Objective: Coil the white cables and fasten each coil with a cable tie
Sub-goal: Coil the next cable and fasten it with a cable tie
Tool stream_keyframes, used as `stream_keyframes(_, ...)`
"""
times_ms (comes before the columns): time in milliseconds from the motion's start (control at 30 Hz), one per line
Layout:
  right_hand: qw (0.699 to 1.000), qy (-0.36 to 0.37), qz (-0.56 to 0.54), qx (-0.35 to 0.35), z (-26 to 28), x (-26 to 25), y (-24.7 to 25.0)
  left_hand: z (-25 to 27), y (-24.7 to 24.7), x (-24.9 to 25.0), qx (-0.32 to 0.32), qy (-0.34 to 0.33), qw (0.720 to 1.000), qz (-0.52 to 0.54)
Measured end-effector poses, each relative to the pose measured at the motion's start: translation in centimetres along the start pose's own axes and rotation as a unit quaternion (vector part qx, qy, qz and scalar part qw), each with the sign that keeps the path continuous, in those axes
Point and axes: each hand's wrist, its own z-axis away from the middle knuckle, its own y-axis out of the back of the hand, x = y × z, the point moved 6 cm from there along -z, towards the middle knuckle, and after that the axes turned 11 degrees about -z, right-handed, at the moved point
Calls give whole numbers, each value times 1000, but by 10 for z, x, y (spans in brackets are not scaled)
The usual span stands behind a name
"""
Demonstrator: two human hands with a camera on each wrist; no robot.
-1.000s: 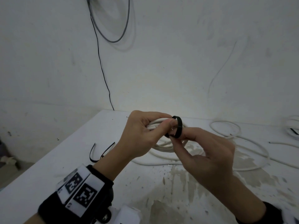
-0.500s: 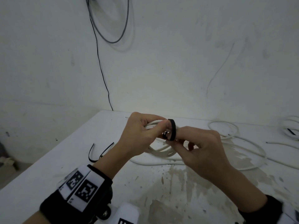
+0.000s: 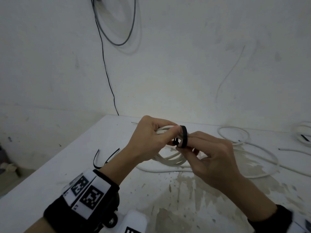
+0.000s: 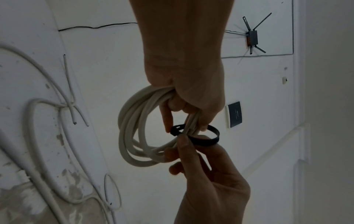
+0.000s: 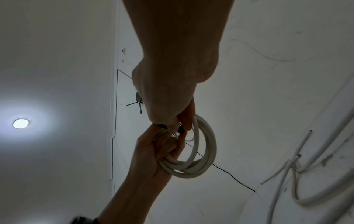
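Note:
My left hand (image 3: pixel 151 140) grips a coil of white cable (image 3: pixel 170 159) held above the table; the same coil (image 4: pixel 134 128) hangs from its fist in the left wrist view. A black cable tie (image 3: pixel 184 137) loops loosely round the bundled strands beside my left thumb. My right hand (image 3: pixel 207 155) pinches the tie (image 4: pixel 201 140) near its head with thumb and forefinger. In the right wrist view the coil (image 5: pixel 203 151) hangs below both hands and the tie is mostly hidden by fingers.
Loose white cable (image 3: pixel 252 158) sprawls over the stained white table (image 3: pixel 50 182) to the right. A tied coil (image 3: pixel 303 133) lies at the far right edge. Spare black ties (image 3: pixel 106 158) lie at the left. A thin black wire (image 3: pixel 104 64) runs down the wall.
The hands have stayed in place above the table. My right fingers have shifted along the tie toward its head, and the loop round the strands looks a little different in shape.

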Motion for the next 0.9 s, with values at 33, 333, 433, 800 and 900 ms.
stream_keyframes(33, 1000, -1, 3, -4, -1, 0, 0, 0, 0, 0, -1, 1, 1000, 8)
stream_keyframes(333, 999, -15, 25, -22, -2, 8, -3, 2, -3, 2, -11, 4, 999, 34)
stream_keyframes(433, 998, -46, 30, -42, -3, 10, -8, 1, -3, 0, -5, 6, 1000, 28)
stream_keyframes(800, 980, -164, -110, -40, -1, 16, -8, 3, -7, -11, -8, 26, 1000, -15)
stream_keyframes(900, 988, -129, -77, -42, -4, 15, -6, 4, -5, -7, 9, 14, 1000, 12)
